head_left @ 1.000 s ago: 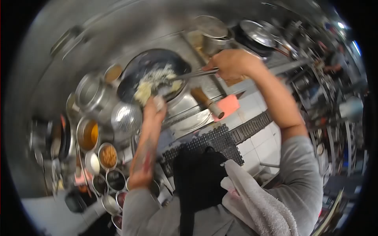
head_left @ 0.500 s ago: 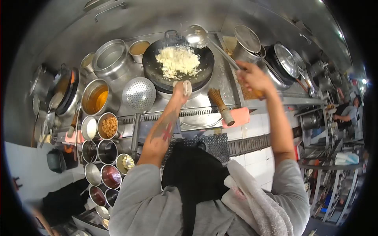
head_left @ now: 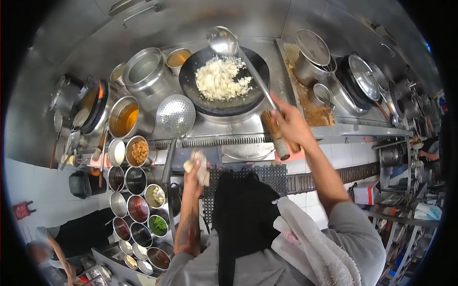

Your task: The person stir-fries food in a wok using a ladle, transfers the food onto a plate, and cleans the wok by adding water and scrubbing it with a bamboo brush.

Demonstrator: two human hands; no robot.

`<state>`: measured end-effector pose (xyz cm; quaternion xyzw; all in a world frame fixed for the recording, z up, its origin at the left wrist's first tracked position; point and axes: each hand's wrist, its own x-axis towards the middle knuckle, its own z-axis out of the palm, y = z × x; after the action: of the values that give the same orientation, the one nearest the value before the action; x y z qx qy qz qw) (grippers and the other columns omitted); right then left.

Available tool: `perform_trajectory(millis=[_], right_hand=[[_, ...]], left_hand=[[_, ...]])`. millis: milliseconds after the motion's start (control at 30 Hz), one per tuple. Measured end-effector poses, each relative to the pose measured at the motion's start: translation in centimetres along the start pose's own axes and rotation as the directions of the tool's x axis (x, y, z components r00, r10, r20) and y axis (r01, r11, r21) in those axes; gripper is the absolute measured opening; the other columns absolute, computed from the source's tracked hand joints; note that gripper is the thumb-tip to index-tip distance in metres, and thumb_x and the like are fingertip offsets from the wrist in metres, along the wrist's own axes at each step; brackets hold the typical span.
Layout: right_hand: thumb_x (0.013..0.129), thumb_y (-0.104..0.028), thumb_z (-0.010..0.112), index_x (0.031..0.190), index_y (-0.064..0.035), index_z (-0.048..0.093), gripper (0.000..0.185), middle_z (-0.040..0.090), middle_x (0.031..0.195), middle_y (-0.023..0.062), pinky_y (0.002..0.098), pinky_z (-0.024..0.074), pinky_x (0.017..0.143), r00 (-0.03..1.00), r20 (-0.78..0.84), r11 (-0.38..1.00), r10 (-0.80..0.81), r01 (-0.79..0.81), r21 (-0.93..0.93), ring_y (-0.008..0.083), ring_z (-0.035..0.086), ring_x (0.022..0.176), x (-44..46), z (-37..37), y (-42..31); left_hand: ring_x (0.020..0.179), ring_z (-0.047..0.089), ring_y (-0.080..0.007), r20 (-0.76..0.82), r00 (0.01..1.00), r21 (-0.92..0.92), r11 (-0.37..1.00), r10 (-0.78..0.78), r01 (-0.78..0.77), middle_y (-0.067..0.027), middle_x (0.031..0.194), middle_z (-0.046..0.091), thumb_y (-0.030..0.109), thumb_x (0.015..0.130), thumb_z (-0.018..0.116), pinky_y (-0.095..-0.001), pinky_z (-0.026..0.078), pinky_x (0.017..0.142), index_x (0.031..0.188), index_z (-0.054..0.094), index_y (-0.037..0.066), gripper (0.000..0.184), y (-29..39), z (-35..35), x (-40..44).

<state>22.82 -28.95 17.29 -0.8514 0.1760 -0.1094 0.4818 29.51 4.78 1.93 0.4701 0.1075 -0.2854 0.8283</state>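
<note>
My right hand (head_left: 292, 126) is closed around the handle of a long metal ladle (head_left: 255, 75), whose bowl is over the far rim of the wok. In the black wok (head_left: 193, 97) on the stove lies a loose, pale yellow-white mass of fried food (head_left: 220, 80), possibly egg and rice. My left hand (head_left: 192, 180) grips a folded beige cloth (head_left: 202, 168) in front of my body, apart from the wok. Beside the wok, a perforated strainer (head_left: 176, 116) lies with its handle pointing towards me. Under my right hand stands a bamboo wok brush (head_left: 275, 131).
At left stand a pot of orange liquid (head_left: 137, 121), a large pot (head_left: 144, 71) and several tins of ingredients, including chopped greens (head_left: 158, 225). A lidded wok (head_left: 363, 78) and a sieve on a pot (head_left: 312, 47) are at right. Another person (head_left: 71, 243) is at lower left.
My left hand has moved from the wok's near edge back towards my body with the cloth. The ladle's bowl has shifted left over the wok, and my right hand has come lower and nearer.
</note>
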Motion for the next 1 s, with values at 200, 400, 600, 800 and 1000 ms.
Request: perform_trajectory(millis=[200,400,600,800,1000], right_hand=[[0.1,-0.016,0.05,0.136,-0.0052,0.052,0.038,0.059,0.07,0.01,0.032,0.0419,0.04,0.956,0.182,0.968,0.232,-0.246,0.058,0.0157,0.053,0.047,7.9,5.8,5.1],[0.098,-0.018,0.053,0.124,-0.004,0.057,0.03,0.063,0.084,0.0154,0.0317,0.0428,0.04,0.925,0.292,0.854,0.244,-0.348,0.388,0.0185,0.057,0.05,5.6,2.9,7.9],[0.093,-0.016,0.056,0.127,-0.0005,0.054,0.038,0.068,0.093,0.0265,0.0443,0.0561,0.058,0.965,0.097,0.943,0.245,-0.213,-0.257,0.0353,0.07,0.072,11.3,5.4,3.3],[0.086,-0.011,0.059,0.139,-0.0085,0.05,0.054,0.068,0.103,0.0274,0.0514,0.052,0.087,0.998,0.041,0.871,-0.056,0.068,-0.486,0.0448,0.065,0.096,11.2,9.0,6.1],[0.087,-0.006,0.057,0.144,-0.0121,0.044,0.06,0.069,0.085,0.0201,0.0465,0.0565,0.072,0.991,0.091,0.53,0.1,0.024,-0.847,0.0386,0.069,0.077,0.0,-1.9,3.1]], left_hand=[[0.078,0.064,-0.0178,-0.018,1.0,0.089,0.996,-0.012,0.013,-0.0118,0.1,0.068,0.027,0.09,0.069,-0.0295,0.052,0.065,0.127,0.054,0.001,0.048,0.5,2.6,-0.2],[0.083,0.065,-0.0216,0.055,0.997,0.112,0.992,-0.061,0.054,-0.0181,0.109,0.066,0.016,0.09,0.062,-0.0311,0.054,0.066,0.132,0.049,0.0,0.046,0.2,3.6,1.2],[0.083,0.065,-0.0281,0.293,0.892,-0.146,0.905,-0.345,0.399,-0.0178,0.103,0.065,0.023,0.088,0.051,-0.0405,0.056,0.069,0.122,0.051,0.001,0.04,1.1,8.0,9.7],[0.079,0.062,-0.0257,0.132,0.908,-0.137,0.9,-0.398,0.414,-0.0138,0.096,0.058,0.038,0.091,0.054,-0.0423,0.056,0.06,0.097,0.053,0.007,0.031,-2.5,13.4,25.1],[0.059,0.057,-0.0209,0.04,0.955,0.014,0.956,-0.292,0.292,-0.0054,0.073,0.058,0.016,0.095,0.051,-0.0342,0.05,0.049,0.089,0.056,0.009,0.011,-4.1,11.4,29.5]])
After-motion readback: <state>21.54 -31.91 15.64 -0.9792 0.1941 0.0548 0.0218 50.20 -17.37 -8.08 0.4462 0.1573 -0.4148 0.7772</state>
